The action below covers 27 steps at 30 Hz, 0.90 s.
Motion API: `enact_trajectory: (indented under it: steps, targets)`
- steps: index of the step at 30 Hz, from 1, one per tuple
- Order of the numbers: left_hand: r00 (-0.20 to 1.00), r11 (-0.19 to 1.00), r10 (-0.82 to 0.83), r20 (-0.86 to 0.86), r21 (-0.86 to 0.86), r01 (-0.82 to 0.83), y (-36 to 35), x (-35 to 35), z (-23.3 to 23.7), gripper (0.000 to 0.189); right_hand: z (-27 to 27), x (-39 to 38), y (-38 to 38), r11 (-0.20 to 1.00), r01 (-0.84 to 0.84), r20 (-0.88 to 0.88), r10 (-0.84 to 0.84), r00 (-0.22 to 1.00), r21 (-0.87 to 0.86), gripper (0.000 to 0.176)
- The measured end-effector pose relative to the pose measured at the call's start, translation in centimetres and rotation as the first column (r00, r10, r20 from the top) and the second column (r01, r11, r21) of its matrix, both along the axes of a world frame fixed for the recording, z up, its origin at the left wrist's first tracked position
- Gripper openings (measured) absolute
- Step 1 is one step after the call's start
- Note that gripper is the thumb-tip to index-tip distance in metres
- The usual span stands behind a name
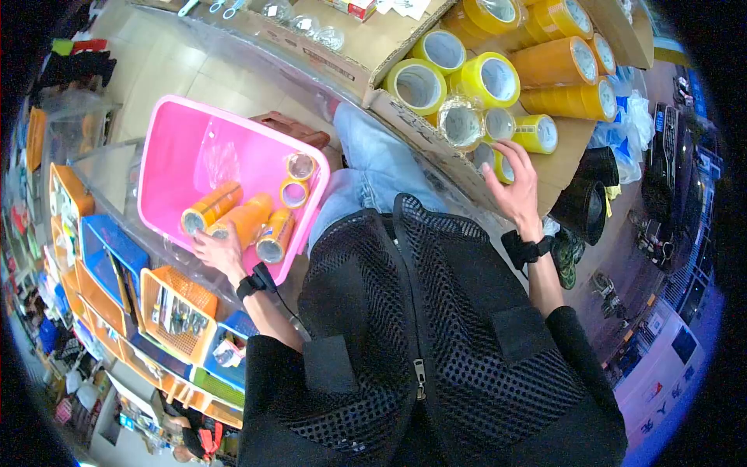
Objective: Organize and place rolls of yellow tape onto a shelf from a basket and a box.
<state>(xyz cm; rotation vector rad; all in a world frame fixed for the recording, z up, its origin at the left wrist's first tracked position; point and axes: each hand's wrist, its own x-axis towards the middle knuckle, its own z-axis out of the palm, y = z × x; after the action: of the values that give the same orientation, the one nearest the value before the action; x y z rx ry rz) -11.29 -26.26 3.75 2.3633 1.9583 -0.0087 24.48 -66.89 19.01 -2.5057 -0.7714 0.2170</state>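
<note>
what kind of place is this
Probably a small shop or wholesale stall. A cardboard box is packed with yellow tape rolls, a pink basket holds more rolls, and racks of orange and blue bins carry small goods.

One head-worn camera looks steeply down over the wearer's chest [436,327] through a wide fisheye. The left hand [220,251] and right hand [517,187] lie close below.

Cardboard box [342,66]: a small dark printed block on its side wall, too small to read.
Sign [661,409]: large blue characters on white at the right edge, upside down and blurred, not legible.
Tape rolls [490,78]: no readable print.
</note>
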Motion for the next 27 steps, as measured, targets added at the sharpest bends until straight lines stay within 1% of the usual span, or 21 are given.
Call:
enact_trajectory:
  steps: [1,3,4,5,6,8,9,11,12,14,15,16,17,18,19,20,21,23,24,26,27]
  targets:
    - [0.959,0.949,-0.241,0.147,0.244,0.201,-0.3,1.2,1.4,0.074,-0.5,-0.6,-0.6,1.000,0.000,-0.002,0.000,1.000,-0.003,0.038]
    - [0.830,0.952,-0.226,0.510,-0.066,0.299,-2.2,6.8,4.7,0.048,-1.6,-1.5,-1.4,0.999,0.009,-0.082,-0.011,0.997,-0.032,0.045]
    - [0.745,0.881,-0.201,0.636,-0.214,0.421,-2.5,8.8,3.9,0.043,-1.9,-1.7,-1.5,0.997,-0.003,-0.130,-0.007,0.991,-0.073,0.048]
    - [0.631,0.803,-0.275,0.725,-0.188,0.565,-3.5,11.0,2.9,0.039,-2.0,-1.6,-1.3,0.998,-0.020,-0.148,0.010,0.989,-0.066,0.048]
    - [0.637,0.688,-0.331,0.697,-0.283,0.668,-4.7,13.9,3.0,0.036,-1.8,-1.4,-1.1,0.998,-0.026,-0.135,0.017,0.991,-0.059,0.048]
    - [0.558,0.478,-0.517,0.649,-0.323,0.817,-8.2,19.1,3.2,0.036,-1.6,-1.4,-1.0,0.998,-0.019,-0.165,0.009,0.986,-0.058,0.048]
    - [0.401,0.325,-0.567,0.720,-0.251,0.912,-9.6,21.0,2.1,0.037,-1.8,-1.2,-1.0,0.998,-0.029,-0.169,0.019,0.985,-0.056,0.048]
    - [0.563,0.054,-0.385,0.732,-0.591,0.805,-11.7,24.8,-0.7,0.046,-1.8,-1.3,-1.4,0.996,0.011,-0.232,-0.031,0.972,-0.088,0.048]
    - [0.567,0.051,-0.379,0.731,-0.595,0.802,-12.9,25.7,-3.3,0.046,-1.9,-1.3,-1.5,0.996,0.005,-0.235,-0.025,0.972,-0.088,0.047]
    - [0.615,0.358,-0.517,0.596,-0.501,0.788,-14.7,25.9,-8.3,0.059,-2.0,-1.4,-1.5,0.996,0.003,-0.234,-0.023,0.972,-0.087,0.047]
    - [0.619,0.360,-0.515,0.593,-0.506,0.784,-14.8,26.0,-7.3,0.059,-2.1,-1.3,-1.4,0.997,0.003,-0.227,-0.021,0.974,-0.079,0.047]
    - [0.564,0.489,-0.723,0.399,-0.281,0.826,-15.0,25.9,-4.8,0.063,-2.3,-1.1,-1.4,0.997,0.004,-0.230,-0.023,0.973,-0.081,0.047]
    - [0.517,0.519,-0.844,0.141,-0.025,0.854,-15.4,25.9,-2.8,0.067,-2.3,-1.1,-1.4,0.997,0.012,-0.230,-0.030,0.973,-0.081,0.047]
    - [0.398,0.437,-0.889,0.224,0.158,0.886,-15.3,25.4,-2.2,0.054,-2.3,-1.3,-1.6,0.996,0.021,-0.230,-0.040,0.972,-0.083,0.046]
    - [0.395,0.433,-0.890,0.230,0.149,0.889,-15.4,24.3,-1.8,0.054,-2.3,-1.2,-1.5,0.995,0.026,-0.235,-0.047,0.971,-0.092,0.046]
    - [0.400,0.381,-0.824,0.402,-0.132,0.915,-15.4,22.7,-1.2,0.048,-2.3,-1.1,-1.3,0.995,0.021,-0.250,-0.044,0.967,-0.093,0.046]
    - [0.441,0.254,-0.716,0.542,-0.386,0.887,-15.3,21.2,-0.5,0.043,-2.1,-1.1,-1.3,0.996,0.015,-0.265,-0.039,0.963,-0.092,0.045]
    - [0.469,0.159,-0.649,0.599,-0.496,0.854,-13.4,19.4,3.0,0.039,-1.9,-1.0,-1.1,0.996,0.014,-0.283,-0.038,0.958,-0.086,0.045]
    - [0.467,0.160,-0.654,0.596,-0.494,0.855,-12.8,18.3,4.0,0.039,-1.9,-1.0,-1.0,0.997,0.012,-0.295,-0.035,0.955,-0.077,0.045]
    - [0.593,0.369,-0.595,0.542,-0.472,0.801,-11.3,16.5,5.6,0.036,-1.9,-1.0,-1.1,0.998,0.014,-0.297,-0.034,0.954,-0.069,0.045]
    - [0.578,0.486,-0.595,0.559,-0.323,0.812,-10.3,15.5,5.8,0.037,-1.9,-0.9,-1.1,0.998,0.010,-0.301,-0.028,0.953,-0.061,0.045]
